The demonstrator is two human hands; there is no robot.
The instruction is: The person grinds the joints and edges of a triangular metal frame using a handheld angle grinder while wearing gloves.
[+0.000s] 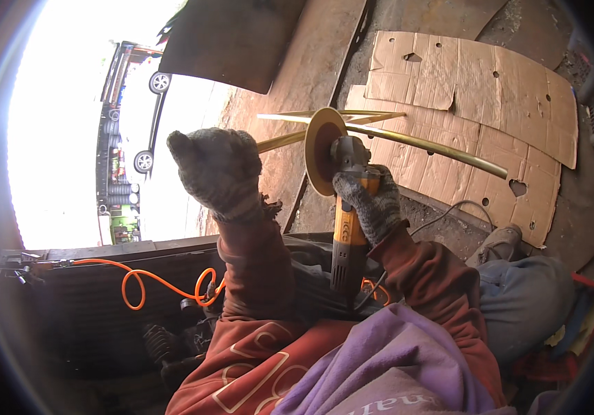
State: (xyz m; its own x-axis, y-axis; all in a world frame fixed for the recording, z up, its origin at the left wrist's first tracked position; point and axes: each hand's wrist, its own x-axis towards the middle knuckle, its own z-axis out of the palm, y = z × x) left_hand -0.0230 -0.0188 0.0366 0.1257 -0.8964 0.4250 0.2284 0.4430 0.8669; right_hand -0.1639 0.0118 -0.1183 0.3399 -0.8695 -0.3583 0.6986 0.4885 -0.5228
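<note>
My left hand [218,171], in a worn grey knit glove, is closed around one end of a gold-coloured metal tube [442,150]. The tube runs behind the disc and out to the right, with thinner gold bars [297,115] crossing near its middle. In my gloved right hand [374,207] is a yellow and black angle grinder [349,235], gripped near its head. Its large tan disc [325,151] stands on edge close to the tube. Whether the disc touches the tube, I cannot tell.
Flattened cardboard [473,104] with holes covers floor at the right. A dark metal sheet [234,41] hangs over the top. An orange hose [129,273] coils at lower left, and a grey cord [442,211] crosses the floor near my shoe [501,242]. A car [151,124] stands outside.
</note>
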